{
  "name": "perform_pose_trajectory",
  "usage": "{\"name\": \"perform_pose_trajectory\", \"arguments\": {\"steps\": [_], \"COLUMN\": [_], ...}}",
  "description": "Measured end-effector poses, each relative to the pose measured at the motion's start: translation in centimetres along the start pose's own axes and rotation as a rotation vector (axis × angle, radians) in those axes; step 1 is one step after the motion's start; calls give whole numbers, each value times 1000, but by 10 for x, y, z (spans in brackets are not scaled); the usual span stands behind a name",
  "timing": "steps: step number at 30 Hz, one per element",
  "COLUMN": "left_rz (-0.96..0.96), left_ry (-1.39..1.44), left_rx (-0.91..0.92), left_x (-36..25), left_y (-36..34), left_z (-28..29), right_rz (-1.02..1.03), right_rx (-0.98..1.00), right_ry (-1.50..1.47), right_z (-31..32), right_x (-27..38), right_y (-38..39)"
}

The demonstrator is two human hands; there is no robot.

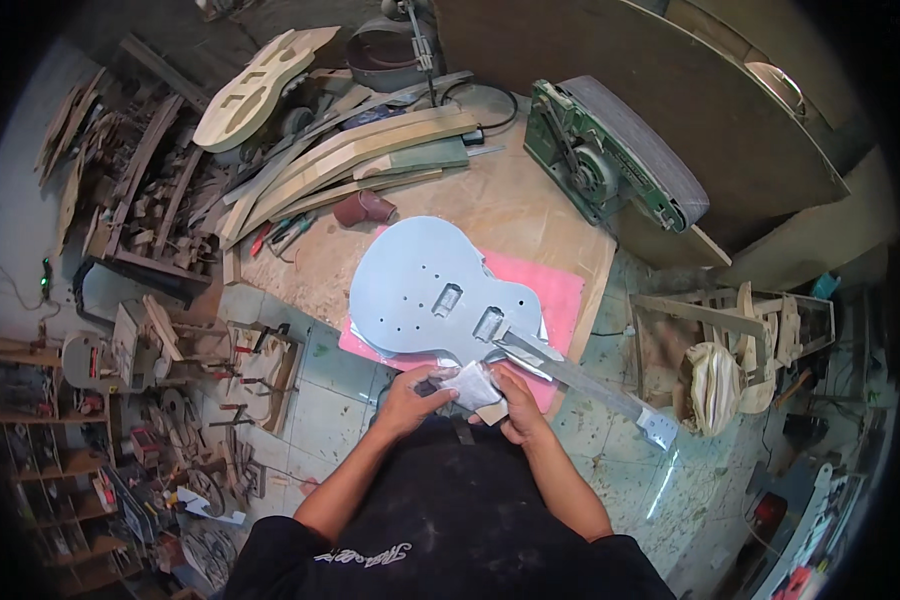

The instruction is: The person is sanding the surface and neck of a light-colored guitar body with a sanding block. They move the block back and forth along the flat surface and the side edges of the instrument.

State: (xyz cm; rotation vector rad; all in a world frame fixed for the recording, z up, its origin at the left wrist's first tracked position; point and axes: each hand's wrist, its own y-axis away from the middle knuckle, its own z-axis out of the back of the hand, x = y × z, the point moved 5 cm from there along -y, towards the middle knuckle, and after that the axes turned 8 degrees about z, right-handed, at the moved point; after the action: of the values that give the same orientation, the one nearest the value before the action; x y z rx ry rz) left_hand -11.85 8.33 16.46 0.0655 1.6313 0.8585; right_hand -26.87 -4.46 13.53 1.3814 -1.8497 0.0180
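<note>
Guitar (400,300), pale blue and with two hollows, lies on a pink sheet (568,290) upon the tabletop (518,215), and its neck (595,382) points to 4 o'clock. Near its lower edge, between 5 and 6 o'clock, is a whitish pad (468,388) with a tan part below. Left hand (417,397) has its grip closed on this pad from 9 o'clock; right hand (517,405) has its grip closed on it from 3 o'clock. Whether the pad touches the guitar, I cannot tell. Around the guitar, wood strips (390,138) lie toward 11 o'clock, a brown roll (360,208) is nearer, and a green sander (610,150) stands between 1 and 2 o'clock.
</note>
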Motion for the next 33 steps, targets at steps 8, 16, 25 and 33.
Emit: {"name": "perform_pose_trajectory", "arguments": {"steps": [8, 16, 25, 33], "left_rz": [-40, -230, -486, -676], "left_ry": [94, -312, -844, -1095], "left_rx": [136, 340, 339, 282], "left_x": [9, -1, -13, -20], "left_y": [-47, -106, -166, -253], "left_z": [129, 234, 239, 190], "right_rz": [14, -12, 433, 665], "right_rx": [93, 35, -661, -1326], "right_ry": [-149, -347, 839, 1209], "right_z": [-74, -172, -119, -34], "right_x": [-59, -98, -149, -116], "right_y": [-71, -96, -103, -84]}}
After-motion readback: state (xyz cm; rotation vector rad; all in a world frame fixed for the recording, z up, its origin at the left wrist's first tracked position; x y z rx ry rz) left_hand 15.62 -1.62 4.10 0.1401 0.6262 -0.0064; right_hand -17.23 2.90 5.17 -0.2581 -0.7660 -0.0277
